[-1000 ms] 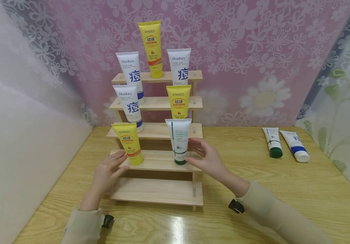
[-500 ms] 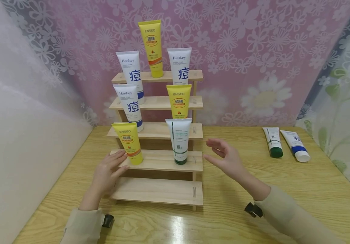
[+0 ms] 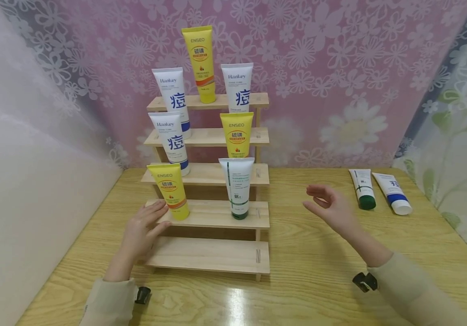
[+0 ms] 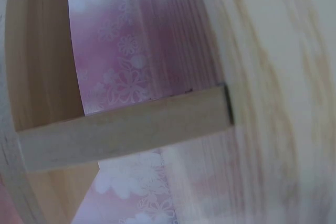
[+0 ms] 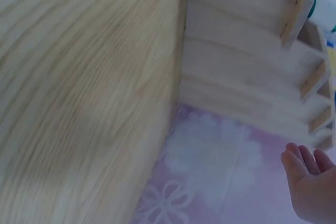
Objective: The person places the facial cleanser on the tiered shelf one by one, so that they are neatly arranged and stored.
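In the head view my left hand [image 3: 141,228] rests at the left end of a shelf on the stepped wooden stand [image 3: 209,253], its fingertips right beside a yellow ENSEO tube [image 3: 169,190]. On the same shelf, to the right, a white tube with a green cap [image 3: 239,185] stands upright. My right hand [image 3: 333,210] hovers over the table right of the stand, fingers loosely bent, holding nothing. The right wrist view catches that hand's fingers [image 5: 295,169] at its lower right. Only stand boards [image 4: 131,129] show in the left wrist view; the left hand is outside it.
Higher shelves carry white Hankey tubes [image 3: 170,136] and yellow tubes [image 3: 201,63], all upright. On the table [image 3: 298,280] at the far right lie a green-capped white tube [image 3: 364,188] and a blue-banded white tube [image 3: 391,192]. A floral curtain [image 3: 319,90] hangs behind.
My right hand has let go of the green-capped tube on the shelf and moved right, away from the stand. The left hand stays in its spot.
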